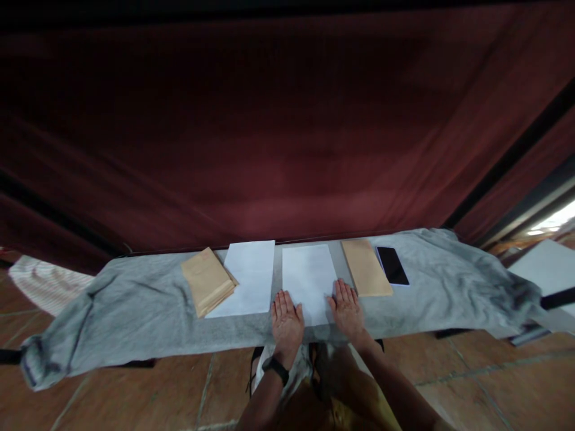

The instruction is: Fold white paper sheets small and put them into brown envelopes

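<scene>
A white sheet of paper [308, 275] lies flat on the grey cloth straight in front of me. My left hand [286, 318] rests palm down at its lower left corner, fingers stretched out. At the lower right edge of the sheet, my right hand [347, 308] also lies flat with its fingers extended, close to a brown envelope [366, 267]. Neither hand grips anything. To the left is another stretch of white paper [251, 275], partly covered by a stack of brown envelopes [209, 281].
A phone [392, 266] with a dark screen lies right of the single envelope. The grey cloth [148, 299] drapes over a long narrow bench or table, against a dark red panel [287, 149]. Tiled floor [179, 389] shows below, and a white surface [548, 269] stands at far right.
</scene>
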Demonstrator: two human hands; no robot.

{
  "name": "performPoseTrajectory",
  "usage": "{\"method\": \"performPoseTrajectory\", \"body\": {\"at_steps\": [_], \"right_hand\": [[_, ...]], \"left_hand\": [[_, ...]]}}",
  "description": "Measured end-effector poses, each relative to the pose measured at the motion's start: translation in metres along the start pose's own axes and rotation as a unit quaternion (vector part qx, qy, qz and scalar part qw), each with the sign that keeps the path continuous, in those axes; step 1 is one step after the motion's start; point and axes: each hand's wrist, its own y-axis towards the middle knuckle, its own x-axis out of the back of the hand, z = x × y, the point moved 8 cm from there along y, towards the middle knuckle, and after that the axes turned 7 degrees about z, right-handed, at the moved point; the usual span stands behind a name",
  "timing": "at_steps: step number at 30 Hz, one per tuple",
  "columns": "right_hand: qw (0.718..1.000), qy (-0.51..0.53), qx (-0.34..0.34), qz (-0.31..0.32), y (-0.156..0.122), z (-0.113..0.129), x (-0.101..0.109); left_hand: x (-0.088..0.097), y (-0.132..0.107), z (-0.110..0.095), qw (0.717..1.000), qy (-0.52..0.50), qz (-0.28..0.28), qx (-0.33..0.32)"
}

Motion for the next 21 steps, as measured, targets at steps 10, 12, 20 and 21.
{"method": "performPoseTrajectory", "body": {"at_steps": [10, 12, 20, 21], "right_hand": [[0.986, 0.016, 0.148, 0.074, 0.026, 0.072, -0.015], [0.989, 0.013, 0.132, 0.066, 0.027, 0.068, -0.015], [0.997, 0.003, 0.056, 0.052, 0.022, 0.045, -0.017], [0.998, 0.004, 0.049, 0.049, 0.021, 0.043, -0.016]], "left_hand": [[-0.03, 0.029, -0.048, 0.982, 0.012, 0.116, -0.152], [-0.031, 0.032, -0.045, 0.983, 0.019, 0.104, -0.151], [-0.017, 0.026, -0.02, 0.996, 0.003, 0.052, -0.071], [-0.015, 0.025, -0.018, 0.997, 0.002, 0.046, -0.062]]}}
